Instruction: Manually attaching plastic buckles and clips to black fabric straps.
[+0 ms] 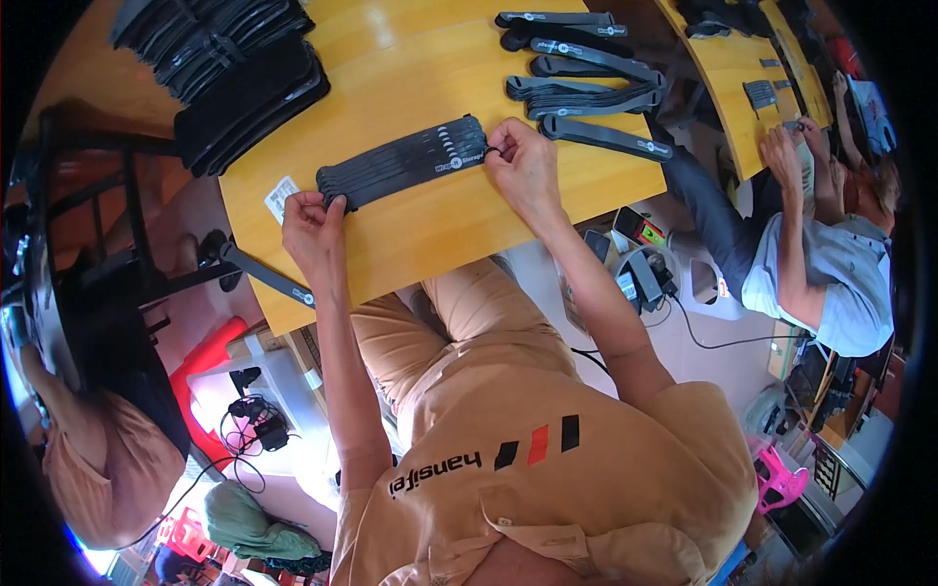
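While you sit at the yellow wooden table (430, 225), your left hand (311, 230) pinches one end of a fanned bundle of black straps (405, 161) and your right hand (523, 166) pinches the other end, the bundle lying flat on the tabletop between them

Done, as far as can be judged: large stack of black straps (234, 73) at the table's far left corner
In hand: the one bundle, gathered and squared but not yet set aside
Left: loose black straps (586, 73) laid out singly beyond your right hand; one strap (269, 278) hanging off the near left edge
Also present: small white label (280, 197) just beside your left hand; a co-worker (821, 264) at the next table

Hard to make out: any fastening around the bundle; strap count; fingertips tucked under the ends
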Tool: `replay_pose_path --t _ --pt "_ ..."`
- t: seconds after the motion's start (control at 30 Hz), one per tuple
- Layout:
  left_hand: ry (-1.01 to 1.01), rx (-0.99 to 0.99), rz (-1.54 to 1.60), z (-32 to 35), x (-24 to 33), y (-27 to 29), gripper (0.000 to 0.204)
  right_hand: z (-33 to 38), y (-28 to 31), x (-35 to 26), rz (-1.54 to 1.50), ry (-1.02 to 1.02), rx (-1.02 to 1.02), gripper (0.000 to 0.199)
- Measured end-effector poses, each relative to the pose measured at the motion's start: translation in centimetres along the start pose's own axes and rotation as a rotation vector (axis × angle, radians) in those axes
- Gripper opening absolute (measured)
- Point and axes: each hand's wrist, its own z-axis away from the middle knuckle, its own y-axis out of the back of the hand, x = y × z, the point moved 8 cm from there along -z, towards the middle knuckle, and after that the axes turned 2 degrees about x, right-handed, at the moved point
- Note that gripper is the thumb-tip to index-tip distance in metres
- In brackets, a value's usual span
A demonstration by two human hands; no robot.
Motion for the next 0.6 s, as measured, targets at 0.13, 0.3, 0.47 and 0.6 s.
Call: replay_pose_path --t 0.13,0.3,0.47,0.6 --pt "0.02 -0.054 -0.036 -0.3 0.3 -0.3 0.016 0.3 0.2 -1.3 0.08 0.105 0.038 0.01" --pt "0.174 -0.081 0.041 0.4 1.0 -0.2 0.015 0.6 0.3 -1.8 0.18 0.2 0.046 0.01" --pt "-0.12 0.099 -0.187 2.2 5.3 1.9 0.021 1.3 2.3 -3.3 0.248 0.301 0.064 0.019" --pt "-0.607 -0.11 -0.414 5.3 9.5 -2.1 0.052 3.2 1.1 -5.9 0.275 0.439 -0.081 0.041"
